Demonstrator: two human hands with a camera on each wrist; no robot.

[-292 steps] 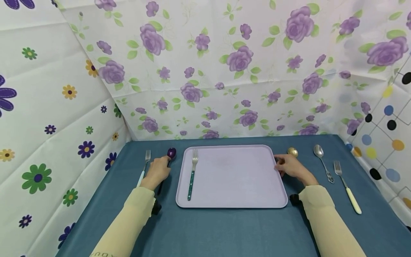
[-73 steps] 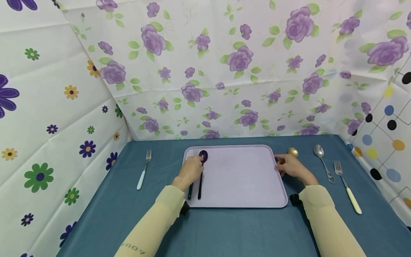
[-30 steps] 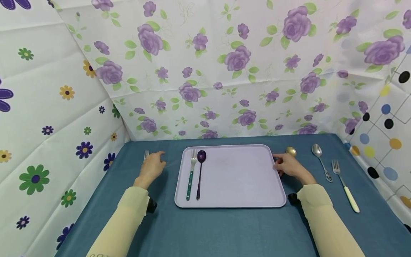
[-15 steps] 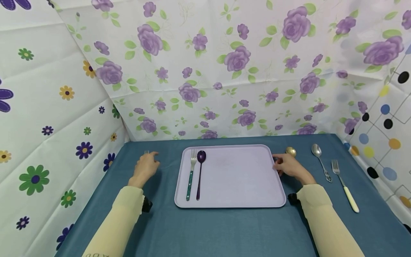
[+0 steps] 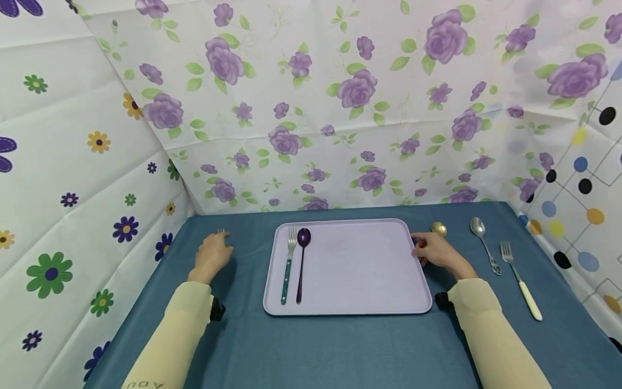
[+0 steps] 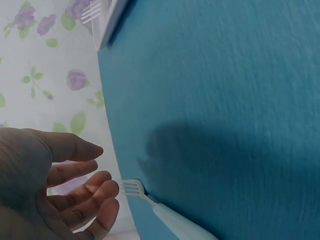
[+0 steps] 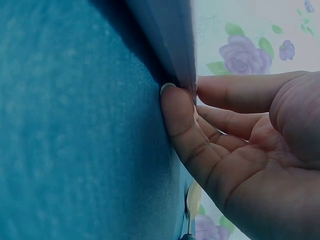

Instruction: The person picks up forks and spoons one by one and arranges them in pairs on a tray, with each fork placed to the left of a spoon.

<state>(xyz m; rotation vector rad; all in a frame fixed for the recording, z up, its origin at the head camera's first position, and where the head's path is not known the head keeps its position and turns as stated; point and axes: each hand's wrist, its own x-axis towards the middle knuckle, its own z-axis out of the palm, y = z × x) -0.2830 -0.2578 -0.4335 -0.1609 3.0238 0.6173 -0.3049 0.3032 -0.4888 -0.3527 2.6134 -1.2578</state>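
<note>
My left hand (image 5: 211, 255) hovers at the left of the table, fingers loosely bent and nothing between them. Beneath it lies a white-handled fork (image 6: 175, 218); in the head view only its tines show past the hand. My right hand (image 5: 439, 253) pinches the right rim of a pale lilac tray (image 5: 364, 270), with one fingertip tucked under the edge in the right wrist view. On the tray's left side a fork with a green handle (image 5: 286, 273) and a dark purple spoon (image 5: 303, 237) lie side by side, heads toward the back.
Right of the tray a gold-bowled spoon (image 5: 439, 229) lies partly behind the right hand. Farther right are a silver spoon (image 5: 478, 228) with an ornate handle and a cream-handled fork (image 5: 529, 300). Flowered cloth (image 5: 291, 108) hangs behind the blue-covered table (image 5: 340, 351).
My left hand set the purple spoon beside the green-handled fork on the tray, released it, then moved left over the white-handled fork. The right hand stays at the tray rim.
</note>
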